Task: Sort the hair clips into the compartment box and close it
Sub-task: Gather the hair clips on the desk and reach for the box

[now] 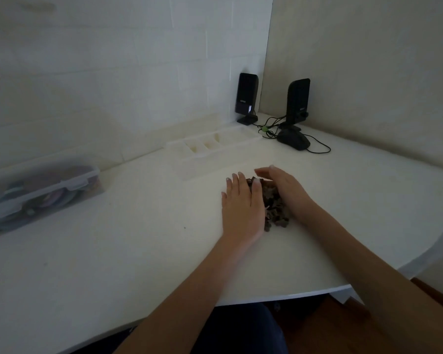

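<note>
**Two hands cup a pile of hair clips**

A heap of small dark brown hair clips (pixel 275 204) lies mid-desk, between both hands. The left hand (pixel 242 206) and right hand (pixel 288 191) press its sides, fingers straight, gripping nothing. The open translucent white compartment box (pixel 215 146) sits beyond the fingertips toward the back edge of the white desk (pixel 113 251), roughly equally near both hands.

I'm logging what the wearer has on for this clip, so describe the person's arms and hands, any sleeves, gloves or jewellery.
Both forearms are bare up to the frame edge, no sleeves showing. The left hand and right hand wear no gloves; no rings, watch or bracelets are visible. The fingernails look short and unpainted.
</note>
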